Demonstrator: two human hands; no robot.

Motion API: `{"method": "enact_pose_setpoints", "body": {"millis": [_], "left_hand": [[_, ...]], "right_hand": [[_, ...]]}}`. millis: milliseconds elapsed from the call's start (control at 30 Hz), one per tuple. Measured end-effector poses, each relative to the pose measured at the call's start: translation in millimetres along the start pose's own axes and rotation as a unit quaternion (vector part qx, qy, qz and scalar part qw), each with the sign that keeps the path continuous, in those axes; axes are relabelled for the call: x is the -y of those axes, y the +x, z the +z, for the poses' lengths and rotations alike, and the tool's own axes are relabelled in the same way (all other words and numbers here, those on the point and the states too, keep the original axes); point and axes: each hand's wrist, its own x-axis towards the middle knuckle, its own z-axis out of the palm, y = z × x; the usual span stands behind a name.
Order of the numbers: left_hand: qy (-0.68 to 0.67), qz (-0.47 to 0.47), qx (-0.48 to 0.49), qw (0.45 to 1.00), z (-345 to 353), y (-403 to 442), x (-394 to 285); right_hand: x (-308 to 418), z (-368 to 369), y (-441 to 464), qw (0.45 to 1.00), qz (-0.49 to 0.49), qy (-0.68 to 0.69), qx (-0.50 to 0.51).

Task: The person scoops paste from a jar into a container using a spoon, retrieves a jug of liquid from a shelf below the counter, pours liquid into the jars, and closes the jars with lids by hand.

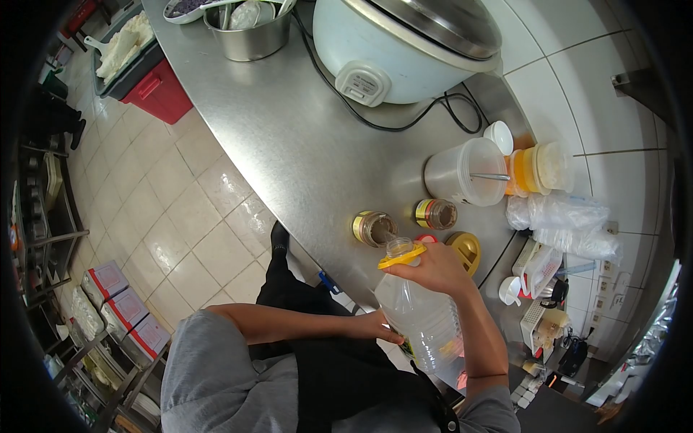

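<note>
A large clear plastic bottle (419,310) is tilted, its mouth close to the rim of an open glass jar (374,228) with brown contents. My right hand (433,268) is closed round the bottle's neck at its yellow ring handle (401,257). Against the bottle's lower side is my left hand (372,327), its fingers partly hidden behind the plastic. A second open jar (435,214) with brown residue stands upright near the first. Beside my right hand lie a yellow lid (464,252) and a partly covered red lid (426,238). Whether liquid flows is hard to make out.
A rice cooker (390,58) with a looping black cord and a metal pot (249,32) stand on the steel counter (245,119). A plastic tub (465,173), orange containers (530,169) and plastic bags (563,220) line the tiled wall. A red bin (159,90) is on the floor.
</note>
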Motion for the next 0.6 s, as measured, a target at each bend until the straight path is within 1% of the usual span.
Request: {"method": "enact_pose_setpoints", "body": {"millis": [267, 333, 533, 600], "left_hand": [[-0.004, -0.023, 0.011, 1.000, -0.3, -0.7, -6.3], [-0.024, -0.026, 0.015, 0.999, -1.1, 0.5, -1.5], [-0.023, -0.020, 0.021, 0.999, -2.6, 1.8, 6.1], [-0.030, -0.020, 0.016, 0.999, -2.4, 1.3, 5.9]], "right_hand": [[1.5, -0.1, 0.3, 1.000, 0.007, 0.006, 0.003], [1.6, 0.1, 0.2, 1.000, 0.007, 0.011, 0.003], [0.3, 2.7, -0.4, 1.000, 0.001, 0.000, -0.013], [0.3, 3.0, -1.1, 0.999, -0.015, 0.009, -0.030]]}}
